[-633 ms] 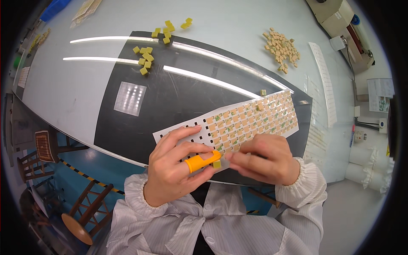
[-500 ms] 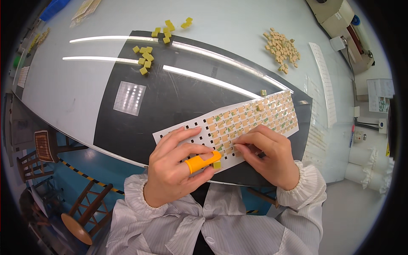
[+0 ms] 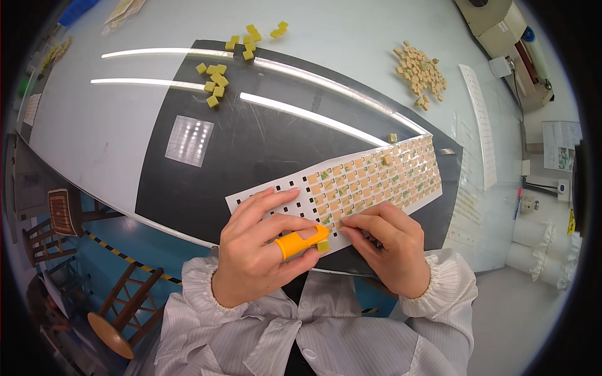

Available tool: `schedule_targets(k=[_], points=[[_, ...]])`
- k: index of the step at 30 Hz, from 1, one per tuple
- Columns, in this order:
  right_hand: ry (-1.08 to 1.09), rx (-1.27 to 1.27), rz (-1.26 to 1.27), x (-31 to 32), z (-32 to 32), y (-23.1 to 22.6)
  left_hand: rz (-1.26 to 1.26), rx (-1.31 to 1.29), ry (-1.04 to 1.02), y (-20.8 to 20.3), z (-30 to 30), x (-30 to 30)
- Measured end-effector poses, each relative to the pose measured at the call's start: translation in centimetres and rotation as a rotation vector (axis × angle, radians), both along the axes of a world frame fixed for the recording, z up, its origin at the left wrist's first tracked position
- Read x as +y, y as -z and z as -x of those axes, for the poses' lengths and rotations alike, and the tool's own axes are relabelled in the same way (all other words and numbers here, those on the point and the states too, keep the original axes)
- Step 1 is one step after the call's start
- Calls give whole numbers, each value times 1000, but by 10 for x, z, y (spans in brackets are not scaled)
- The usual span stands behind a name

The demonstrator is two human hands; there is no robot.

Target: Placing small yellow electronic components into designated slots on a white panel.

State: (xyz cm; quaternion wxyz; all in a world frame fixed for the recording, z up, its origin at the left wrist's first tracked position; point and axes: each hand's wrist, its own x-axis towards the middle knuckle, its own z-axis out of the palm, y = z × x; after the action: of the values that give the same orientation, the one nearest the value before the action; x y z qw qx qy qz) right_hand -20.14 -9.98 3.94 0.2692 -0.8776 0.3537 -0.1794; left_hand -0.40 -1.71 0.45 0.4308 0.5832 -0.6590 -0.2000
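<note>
A white perforated sheet (image 3: 246,196) lies slanted on a black mat (image 3: 188,200). Small tan tiles (image 3: 376,178), some with green marks, fill most of it; its left end shows bare black square holes. My left hand (image 3: 251,254) rests over that end, an orange finger sleeve (image 3: 293,244) on its index finger. Thumb and index finger pinch a yellow-green cube (image 3: 323,246). My right hand (image 3: 395,244) has thumb and index finger closed together at the sheet's near edge, beside the orange tip; whatever sits between them is too small to make out.
Yellow-green cubes (image 3: 219,79) are scattered at the far left of the mat. A heap of tan pieces (image 3: 421,72) lies far right. A clear gridded square (image 3: 189,141) is on the mat, a white strip (image 3: 478,125) at right. Stools (image 3: 111,332) stand lower left.
My right hand has shifted left and slightly nearer to me along the sheet, toward the orange finger sleeve. My left hand keeps its hold on the cube.
</note>
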Motion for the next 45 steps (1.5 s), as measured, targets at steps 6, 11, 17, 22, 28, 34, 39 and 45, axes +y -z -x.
schedule_targets(k=[6,11,17,22,28,34,39,45], points=[[8,18,-82,0,0,-1,1,0,5,0,-1,0],[16,15,-54,1,0,-1,11,0,2,0,0,0],[18,10,3,3,-1,0,12,2,-4,0,0,0],[19,15,41,5,-1,1,16,1,-6,0,0,0],[101,-6,-200,-2,-3,-4,11,2,-5,0,0,0],[84,29,-275,-6,-5,-9,42,-20,0,0,-1,-1],[132,-107,-727,-15,1,-19,11,1,-4,0,0,0],[232,-229,-1443,-25,-15,-24,36,3,-8,2,0,-1]])
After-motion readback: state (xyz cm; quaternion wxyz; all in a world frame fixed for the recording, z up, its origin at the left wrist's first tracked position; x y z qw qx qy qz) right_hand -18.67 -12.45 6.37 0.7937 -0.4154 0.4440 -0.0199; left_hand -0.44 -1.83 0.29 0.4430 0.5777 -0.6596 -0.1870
